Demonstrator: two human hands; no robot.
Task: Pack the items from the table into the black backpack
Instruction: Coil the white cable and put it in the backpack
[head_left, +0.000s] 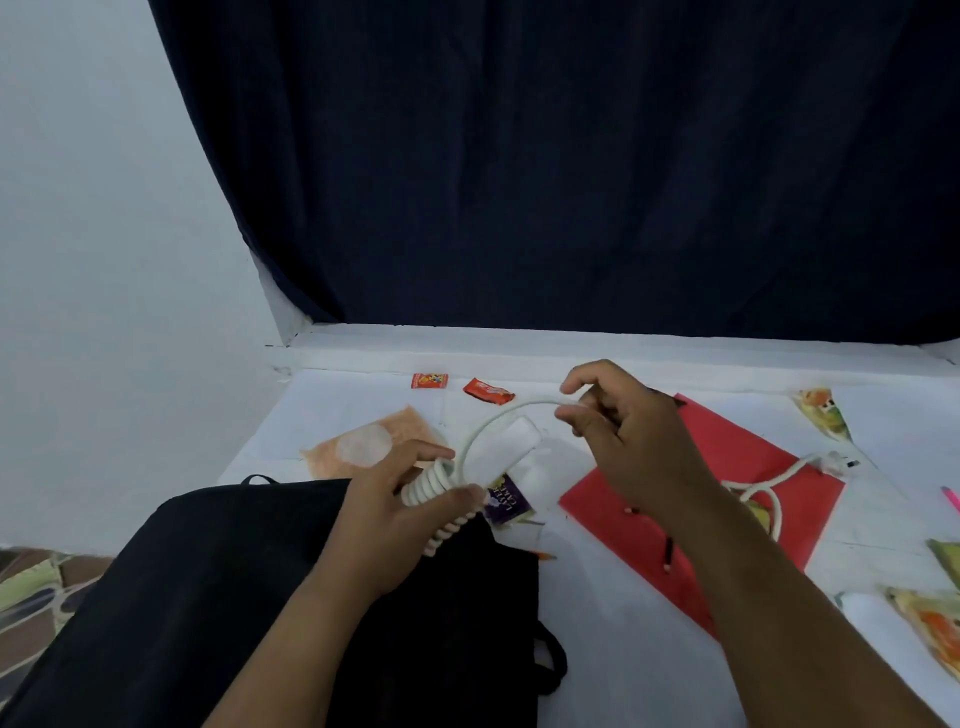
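Head view: my left hand (410, 499) grips the coiled cable (441, 493), right hand (623, 431) pinching its loop; snack packets (488, 391) beyond remain unpacked beside the backpack (260, 597).

We see the backpack (260, 597) lying on the surface (883, 530) at seven o'clock, with the left hand (395, 499) above its far edge holding the power strip (498, 449) wound with its cable (441, 499), and the right hand (628, 436) at one o'clock of that, holding the cable's loop over the folder (737, 467). Behind the backpack at eleven o'clock lies a cloth (363, 447), and farther back, near the surface's far edge, two sachets (430, 381) sit side by side at twelve. The plug (836, 462) rests at three o'clock just beyond the folder's edge, a snack packet (506, 501) lies between backpack and folder, and a curtain (571, 156) hangs behind everything.
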